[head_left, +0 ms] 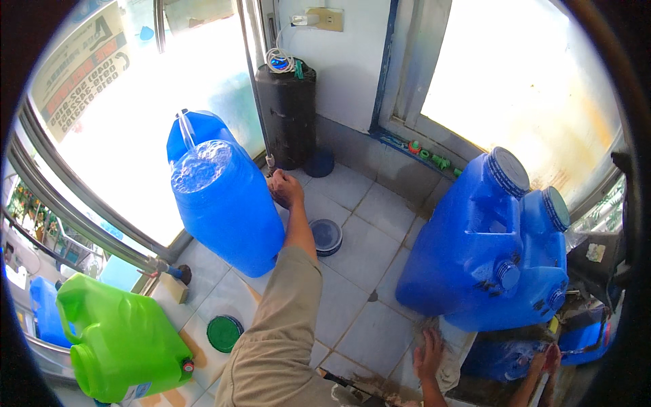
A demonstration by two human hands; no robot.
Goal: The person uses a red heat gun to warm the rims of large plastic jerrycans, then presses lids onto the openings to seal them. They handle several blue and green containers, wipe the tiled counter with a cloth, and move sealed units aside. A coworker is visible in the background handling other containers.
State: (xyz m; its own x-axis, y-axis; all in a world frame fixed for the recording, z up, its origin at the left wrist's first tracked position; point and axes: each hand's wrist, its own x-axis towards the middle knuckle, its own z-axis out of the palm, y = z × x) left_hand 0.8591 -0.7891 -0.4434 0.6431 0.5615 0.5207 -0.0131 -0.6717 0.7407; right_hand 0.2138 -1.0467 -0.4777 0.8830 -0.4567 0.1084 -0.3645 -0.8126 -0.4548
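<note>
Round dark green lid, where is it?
In the head view, the lid lies lower left on white tiles, between the bright green plastic jug and the beige sleeve.

Blown-out windows (525, 74), fisheye-bent edges

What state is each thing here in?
Left hand: fingers curled at the pipe fitting
Right hand: open
Left blue jug: uncapped, foamy water at its mouth
Two right blue jugs: capped
Green jug: capping unclear
Green lid: lying on floor
White plug: in wall socket
Black drum: upright, coiled cord on top
</note>
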